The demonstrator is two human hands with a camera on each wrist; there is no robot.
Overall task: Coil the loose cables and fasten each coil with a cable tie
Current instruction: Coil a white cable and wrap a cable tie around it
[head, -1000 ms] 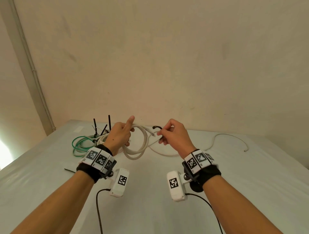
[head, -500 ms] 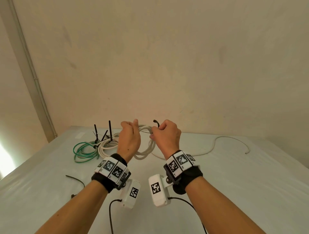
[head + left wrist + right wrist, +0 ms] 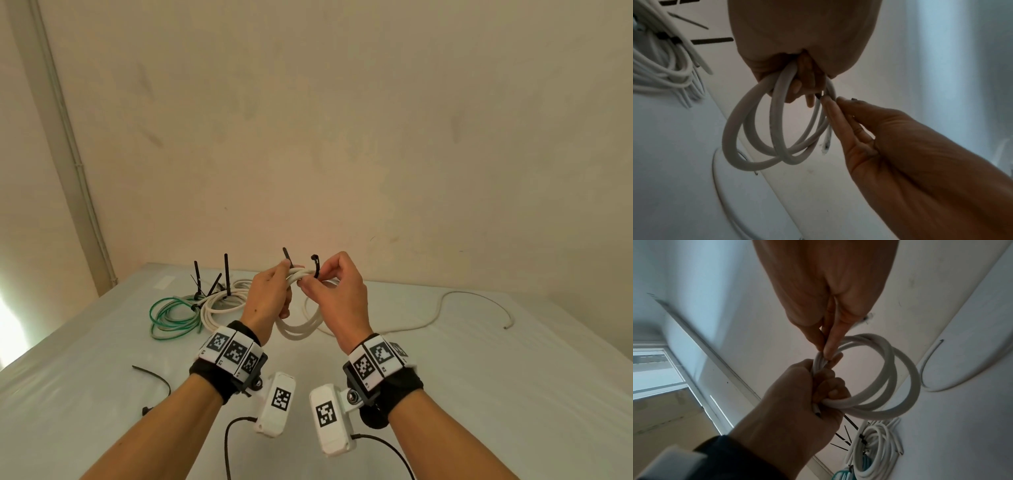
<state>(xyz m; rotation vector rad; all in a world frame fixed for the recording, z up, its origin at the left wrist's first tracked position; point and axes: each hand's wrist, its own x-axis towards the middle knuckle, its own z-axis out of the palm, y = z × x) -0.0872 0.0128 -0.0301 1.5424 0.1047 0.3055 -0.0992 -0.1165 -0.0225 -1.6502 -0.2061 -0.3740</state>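
Head view evenly lit, sharp; overexposed glare at left edge (window light, likely). Wide-angle bending of wall lines toward edges. Wrist views dim, bluish, soft; near palms backlit, shadowed, out of focus.

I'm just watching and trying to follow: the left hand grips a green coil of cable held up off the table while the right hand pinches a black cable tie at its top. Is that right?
Not quite. The coil gripped by the left hand is white, as the head view shows; the green cable lies on the table. The rest holds: the right hand pinches the black cable tie at the coil's top.
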